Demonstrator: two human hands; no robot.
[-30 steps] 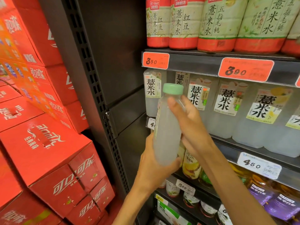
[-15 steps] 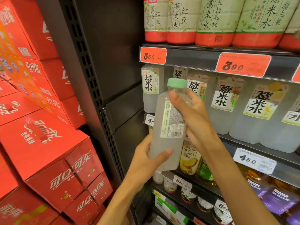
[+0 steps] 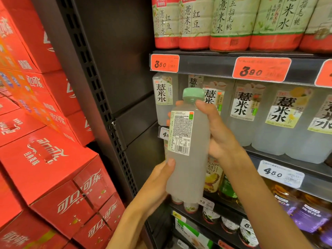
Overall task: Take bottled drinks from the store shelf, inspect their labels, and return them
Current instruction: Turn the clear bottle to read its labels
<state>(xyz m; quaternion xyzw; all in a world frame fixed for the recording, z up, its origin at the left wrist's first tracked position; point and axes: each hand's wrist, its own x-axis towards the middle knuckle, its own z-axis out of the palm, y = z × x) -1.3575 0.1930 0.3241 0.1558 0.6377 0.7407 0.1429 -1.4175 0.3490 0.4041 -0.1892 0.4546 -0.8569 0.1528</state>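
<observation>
Bottle: a cloudy white drink bottle (image 3: 186, 169) with a green cap (image 3: 193, 94), held upright in front of the shelf, not standing on any board.
Label: the back label (image 3: 181, 131) with small print and a barcode faces the camera (the print is too small to read).
Left hand: the left hand (image 3: 156, 184) holds the lower part of the bottle, the thumb lying across its front.
Right hand: the right hand (image 3: 217, 130) grips the upper part from the right side, the fingertips showing behind the bottle at the left.
Shelf: a dark metal shelf (image 3: 206, 62) with orange price tags (image 3: 261, 69); similar pale bottles (image 3: 245, 112) stand in a row just behind the held one.
Upper row: bottles with green and red labels (image 3: 231, 24).
Left side: stacked red cartons (image 3: 46, 162) beside the shelf.
</observation>
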